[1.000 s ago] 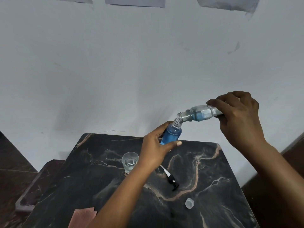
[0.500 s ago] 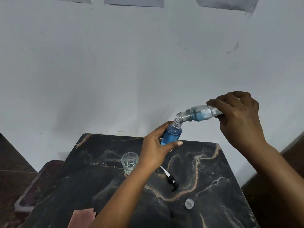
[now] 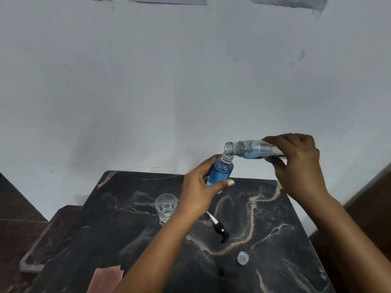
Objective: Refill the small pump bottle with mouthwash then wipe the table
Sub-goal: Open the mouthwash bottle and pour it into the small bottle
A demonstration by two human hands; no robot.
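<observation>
A: Why is the left hand [image 3: 200, 187] lifting the small clear pump bottle filled with blue liquid [image 3: 220, 173] off the dark marble-patterned desk [image 3: 127, 229]?

B: I'd say it is bringing the narrow neck up to meet the pour. Its fingers are wrapping around the lower body with the thumb across the front, clamped on it, so the open mouth is tilting slightly right, toward the other bottle.

A: And the right hand [image 3: 296, 161]?

B: It is gripping the larger clear mouthwash bottle [image 3: 251, 150] near its base, fingers closed over it, holding it almost on its side. The open mouth is sitting just above and touching, or nearly touching, the small bottle's rim. Only a shallow pool of blue is lying along its lower wall, so a flat tilt is likely needed to coax the rest out.

A: How far along is the refill?

B: The small bottle is looking blue nearly to the shoulder, so probably close to done.

A: Why are the other bits lying about?

B: The black pump head with its white tube [image 3: 218, 226] is lying near the desk's middle, and the small clear cap [image 3: 242, 258] nearer and to the right, both set aside while the 2 necks are open. A clear drinking glass [image 3: 166, 207] is standing left of the left wrist. A pinkish cloth [image 3: 105, 280] is waiting at the near left edge, presumably for wiping.
</observation>
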